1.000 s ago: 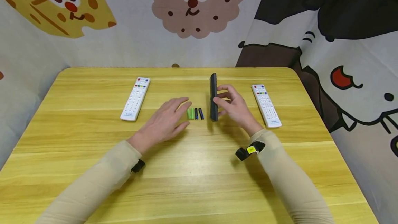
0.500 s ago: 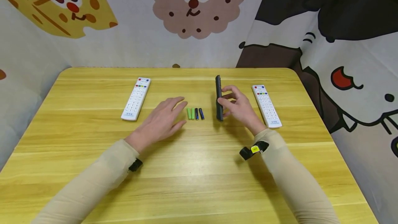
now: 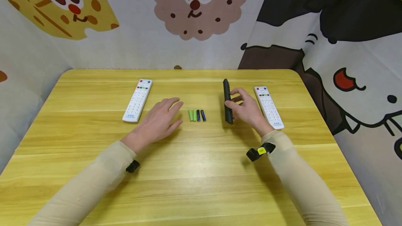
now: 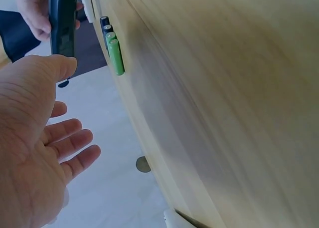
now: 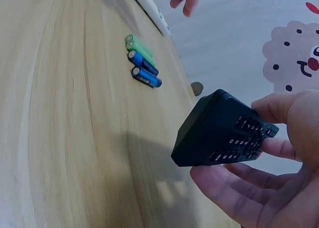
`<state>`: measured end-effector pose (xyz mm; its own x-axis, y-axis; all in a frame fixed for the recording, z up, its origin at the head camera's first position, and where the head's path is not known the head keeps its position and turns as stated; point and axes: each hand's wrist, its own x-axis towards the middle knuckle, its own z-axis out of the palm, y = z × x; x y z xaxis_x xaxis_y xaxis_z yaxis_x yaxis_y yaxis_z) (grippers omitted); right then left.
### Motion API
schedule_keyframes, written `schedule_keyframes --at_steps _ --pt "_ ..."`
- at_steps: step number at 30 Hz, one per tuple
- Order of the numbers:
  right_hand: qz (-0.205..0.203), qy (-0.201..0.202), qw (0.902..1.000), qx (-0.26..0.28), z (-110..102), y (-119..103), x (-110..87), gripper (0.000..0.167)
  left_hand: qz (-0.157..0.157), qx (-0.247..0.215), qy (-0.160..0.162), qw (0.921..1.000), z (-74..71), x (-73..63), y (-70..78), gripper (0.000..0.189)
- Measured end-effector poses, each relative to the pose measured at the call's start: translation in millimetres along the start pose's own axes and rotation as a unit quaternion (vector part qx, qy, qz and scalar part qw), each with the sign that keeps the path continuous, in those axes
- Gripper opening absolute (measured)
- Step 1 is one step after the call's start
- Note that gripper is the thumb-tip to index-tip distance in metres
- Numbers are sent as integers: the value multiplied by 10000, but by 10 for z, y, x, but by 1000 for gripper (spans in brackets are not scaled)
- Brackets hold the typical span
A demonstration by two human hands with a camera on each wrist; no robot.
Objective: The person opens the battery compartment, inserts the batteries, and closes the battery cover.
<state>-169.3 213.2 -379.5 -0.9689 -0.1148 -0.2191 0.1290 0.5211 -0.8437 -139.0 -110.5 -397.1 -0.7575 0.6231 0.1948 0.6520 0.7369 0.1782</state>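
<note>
My right hand (image 3: 248, 110) holds a black remote control (image 3: 228, 101) on its edge, thumb on one side and fingers on the other. In the right wrist view its button face (image 5: 244, 140) turns toward the palm. Two green batteries (image 3: 192, 115) and two dark blue batteries (image 3: 201, 115) lie in a row on the table between the hands. Left of them is my left hand (image 3: 155, 121), palm down in the head view, fingers loosely spread and holding nothing. The left wrist view shows the same batteries (image 4: 115, 57) beyond its thumb.
A white remote control (image 3: 137, 100) lies on the wooden table (image 3: 191, 184) to the left. Another white remote (image 3: 268, 107) lies close beside my right hand. A cartoon-printed cloth (image 3: 125, 51) hangs behind the table's far edge.
My right hand has carried the black remote to the right, away from the batteries, and its top has tipped left. My left hand has drawn back to the left. The batteries stay put.
</note>
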Motion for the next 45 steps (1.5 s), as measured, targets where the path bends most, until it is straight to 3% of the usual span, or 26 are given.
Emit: schedule_keyframes --at_steps 16,25,45 --pt "252 9 9938 -1084 -170 95 6 47 -372 148 -152 9991 -49 -58 -113 64" --pt "342 122 9807 -1922 -239 127 12 48 -599 194 -123 9979 -88 -91 -193 61" --pt "535 137 9604 -2732 -251 158 2 49 -1285 251 -276 9910 -128 -145 -416 54"
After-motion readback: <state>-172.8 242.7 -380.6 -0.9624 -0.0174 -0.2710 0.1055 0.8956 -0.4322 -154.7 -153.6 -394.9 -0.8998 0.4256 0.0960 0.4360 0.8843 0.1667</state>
